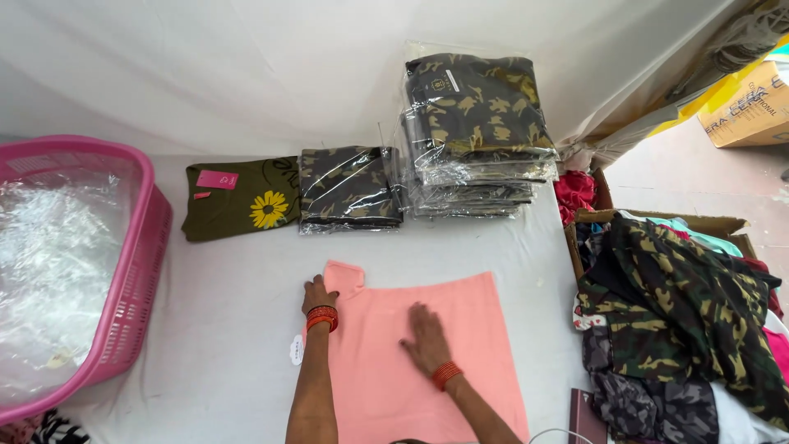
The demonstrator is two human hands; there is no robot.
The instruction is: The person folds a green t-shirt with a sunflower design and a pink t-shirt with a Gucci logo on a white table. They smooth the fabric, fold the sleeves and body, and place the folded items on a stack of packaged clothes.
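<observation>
A pink garment is spread flat on the white-covered table, and both hands are laid on it. The left hand is set at the garment's left edge, beside a small folded-out flap at the far corner; whether cloth is pinched between its fingers cannot be told, since they are partly hidden by the fabric. The right hand is pressed open and flat, palm down, on the middle of the garment, with nothing held in it. Orange-red bangles are worn on both wrists. A small white tag is seen just outside the left wrist, at the garment's edge.

Beyond the left hand, well apart from it, a bagged camouflage shirt is laid, and further left of that an olive shirt with a yellow flower print. Beyond the right hand a tall stack of bagged camouflage shirts is piled. Far to the left of the left hand a pink plastic basket filled with clear plastic bags is placed. To the right of the right hand a cardboard box is heaped with loose camouflage and coloured clothing.
</observation>
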